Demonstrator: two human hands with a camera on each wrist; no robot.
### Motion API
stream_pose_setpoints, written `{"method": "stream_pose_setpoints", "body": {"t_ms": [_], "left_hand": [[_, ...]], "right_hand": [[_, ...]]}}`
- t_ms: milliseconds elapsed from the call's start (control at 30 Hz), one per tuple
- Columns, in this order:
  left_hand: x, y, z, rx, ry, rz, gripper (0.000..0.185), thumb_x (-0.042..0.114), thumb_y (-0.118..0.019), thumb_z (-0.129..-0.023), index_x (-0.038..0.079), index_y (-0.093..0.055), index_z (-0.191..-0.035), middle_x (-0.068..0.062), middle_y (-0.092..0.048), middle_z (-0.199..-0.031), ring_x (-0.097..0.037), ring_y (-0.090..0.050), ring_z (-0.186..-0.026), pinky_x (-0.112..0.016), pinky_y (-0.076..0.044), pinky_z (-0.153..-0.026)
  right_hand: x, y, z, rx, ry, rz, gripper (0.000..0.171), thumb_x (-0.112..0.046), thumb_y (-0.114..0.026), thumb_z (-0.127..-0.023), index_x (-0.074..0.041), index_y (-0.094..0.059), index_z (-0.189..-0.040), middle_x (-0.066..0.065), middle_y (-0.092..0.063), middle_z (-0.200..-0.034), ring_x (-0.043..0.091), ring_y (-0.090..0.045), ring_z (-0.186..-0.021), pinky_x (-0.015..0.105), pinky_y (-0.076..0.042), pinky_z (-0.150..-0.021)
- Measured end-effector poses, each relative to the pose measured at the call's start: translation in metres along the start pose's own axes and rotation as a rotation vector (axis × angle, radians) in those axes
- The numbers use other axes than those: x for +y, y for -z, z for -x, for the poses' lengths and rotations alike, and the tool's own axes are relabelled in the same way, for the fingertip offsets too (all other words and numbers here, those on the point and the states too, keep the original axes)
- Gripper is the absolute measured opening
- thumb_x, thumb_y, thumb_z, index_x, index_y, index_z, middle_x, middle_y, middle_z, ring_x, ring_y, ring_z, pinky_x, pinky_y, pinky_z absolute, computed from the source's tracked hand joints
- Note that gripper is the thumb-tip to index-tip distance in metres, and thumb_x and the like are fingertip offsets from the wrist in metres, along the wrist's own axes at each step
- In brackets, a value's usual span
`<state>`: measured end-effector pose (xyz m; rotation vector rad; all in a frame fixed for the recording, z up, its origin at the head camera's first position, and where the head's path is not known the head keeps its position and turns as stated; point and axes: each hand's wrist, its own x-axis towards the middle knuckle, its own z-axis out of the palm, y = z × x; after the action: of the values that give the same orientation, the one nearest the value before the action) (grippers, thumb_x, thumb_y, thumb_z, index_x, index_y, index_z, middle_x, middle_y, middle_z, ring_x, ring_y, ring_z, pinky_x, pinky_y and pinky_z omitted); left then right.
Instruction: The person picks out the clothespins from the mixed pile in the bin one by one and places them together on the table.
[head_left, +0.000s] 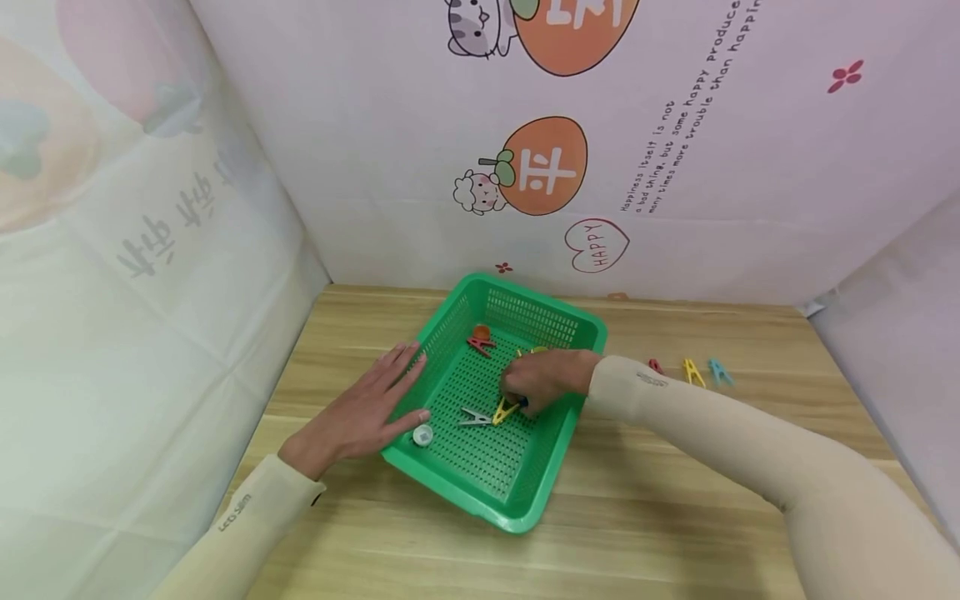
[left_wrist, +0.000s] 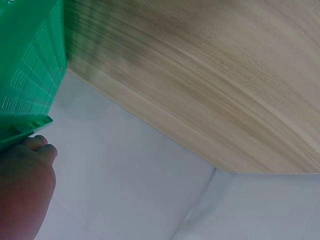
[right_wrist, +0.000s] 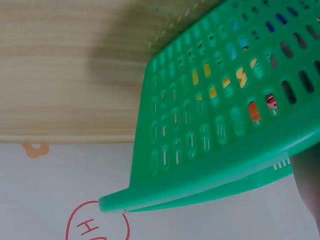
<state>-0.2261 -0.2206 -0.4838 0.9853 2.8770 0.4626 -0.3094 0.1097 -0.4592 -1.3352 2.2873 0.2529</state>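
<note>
A green perforated basket [head_left: 564,320] stands on the wooden table. My left hand [head_left: 358,412] lies flat with straight fingers against the basket's left rim [left_wrist: 30,75]. My right hand [head_left: 542,380] reaches inside the basket with curled fingers, pinching a yellow clothespin [head_left: 504,410]. A white clothespin [head_left: 474,417] lies beside it on the basket floor, and a red clothespin [head_left: 480,342] lies near the far left corner. A small round white piece [head_left: 423,435] sits at the near left wall. The right wrist view shows only the basket's wall [right_wrist: 210,145] from outside.
Three more clothespins, red [head_left: 656,366], yellow [head_left: 693,372] and blue [head_left: 721,371], lie on the table to the right of the basket. Printed fabric walls close in the table at the back and on both sides.
</note>
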Motion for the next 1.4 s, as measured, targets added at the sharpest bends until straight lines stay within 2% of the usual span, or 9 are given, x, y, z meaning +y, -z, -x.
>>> {"method": "stream_pose_setpoints", "body": {"t_ms": [100, 200, 300, 600, 700, 833, 933, 1133, 1400], "left_hand": [[0.001, 0.001, 0.0, -0.001, 0.0, 0.003, 0.087, 0.055, -0.052, -0.112, 0.008, -0.016, -0.175, -0.01, -0.003, -0.186, -0.039, -0.006, -0.172, -0.057, -0.015, -0.139], [0.002, 0.001, -0.001, 0.001, -0.003, 0.003, 0.087, 0.055, -0.052, -0.112, 0.008, -0.016, -0.175, -0.011, -0.004, -0.185, -0.039, -0.007, -0.171, -0.057, -0.015, -0.139], [0.002, 0.0, -0.002, 0.002, -0.007, 0.003, 0.086, 0.055, -0.052, -0.112, 0.008, -0.016, -0.175, -0.011, -0.004, -0.185, -0.039, -0.007, -0.171, -0.057, -0.014, -0.139], [0.003, -0.002, -0.003, 0.001, -0.004, 0.013, 0.087, 0.055, -0.051, -0.112, 0.009, -0.015, -0.175, -0.008, -0.002, -0.186, -0.038, -0.006, -0.172, -0.056, -0.013, -0.139], [0.003, -0.001, -0.003, 0.001, -0.004, 0.015, 0.087, 0.055, -0.051, -0.112, 0.009, -0.015, -0.175, -0.008, -0.002, -0.186, -0.038, -0.006, -0.172, -0.056, -0.014, -0.139], [0.004, -0.001, -0.003, -0.001, -0.001, 0.017, 0.087, 0.055, -0.052, -0.111, 0.009, -0.016, -0.175, -0.008, -0.003, -0.186, -0.038, -0.006, -0.172, -0.057, -0.015, -0.139], [0.004, -0.001, -0.003, -0.002, 0.004, 0.017, 0.087, 0.055, -0.052, -0.111, 0.009, -0.016, -0.175, -0.008, -0.003, -0.186, -0.038, -0.007, -0.172, -0.057, -0.015, -0.139], [0.003, -0.002, -0.002, -0.006, 0.006, 0.011, 0.087, 0.055, -0.051, -0.112, 0.01, -0.015, -0.176, -0.008, -0.002, -0.186, -0.037, -0.005, -0.172, -0.056, -0.015, -0.139], [0.003, 0.0, 0.0, -0.01, 0.011, 0.015, 0.087, 0.056, -0.051, -0.112, 0.01, -0.014, -0.176, -0.009, -0.002, -0.186, -0.036, -0.003, -0.172, -0.056, -0.014, -0.139]], "right_hand": [[0.0, -0.001, 0.0, 0.037, 0.004, 0.005, 0.009, -0.02, -0.081, -0.095, -0.016, -0.074, -0.098, -0.006, -0.065, -0.098, 0.007, -0.053, -0.08, 0.021, -0.049, -0.069], [0.001, -0.003, -0.001, 0.071, -0.004, 0.022, 0.019, -0.026, -0.084, -0.095, -0.015, -0.075, -0.109, -0.003, -0.069, -0.113, 0.008, -0.058, -0.089, 0.024, -0.057, -0.08], [0.0, -0.006, -0.004, 0.079, 0.009, 0.048, 0.026, -0.028, -0.085, -0.094, -0.015, -0.073, -0.113, -0.001, -0.069, -0.119, 0.01, -0.06, -0.096, 0.027, -0.059, -0.086], [-0.001, -0.013, -0.009, 0.057, 0.05, 0.15, 0.025, -0.029, -0.085, -0.095, -0.017, -0.07, -0.111, -0.002, -0.068, -0.119, 0.012, -0.061, -0.1, 0.03, -0.059, -0.091], [0.0, -0.013, -0.007, 0.064, 0.052, 0.139, 0.024, -0.028, -0.085, -0.094, -0.017, -0.072, -0.111, -0.002, -0.069, -0.118, 0.012, -0.062, -0.101, 0.03, -0.059, -0.092], [0.003, -0.01, -0.001, 0.092, 0.045, 0.071, 0.025, -0.025, -0.085, -0.093, -0.014, -0.076, -0.113, -0.002, -0.071, -0.116, 0.011, -0.062, -0.101, 0.03, -0.06, -0.091], [0.006, -0.007, 0.006, 0.124, 0.026, 0.011, 0.023, -0.023, -0.084, -0.093, -0.013, -0.077, -0.112, -0.001, -0.072, -0.115, 0.011, -0.063, -0.101, 0.03, -0.06, -0.09], [0.015, 0.004, 0.03, 0.211, -0.019, -0.044, 0.022, -0.024, -0.082, -0.095, -0.01, -0.077, -0.11, 0.002, -0.074, -0.112, 0.013, -0.064, -0.097, 0.033, -0.062, -0.09], [0.043, 0.011, 0.076, 0.4, -0.063, -0.119, 0.024, -0.017, -0.081, -0.09, -0.001, -0.075, -0.106, 0.008, -0.072, -0.107, 0.02, -0.067, -0.096, 0.041, -0.063, -0.088]]}}
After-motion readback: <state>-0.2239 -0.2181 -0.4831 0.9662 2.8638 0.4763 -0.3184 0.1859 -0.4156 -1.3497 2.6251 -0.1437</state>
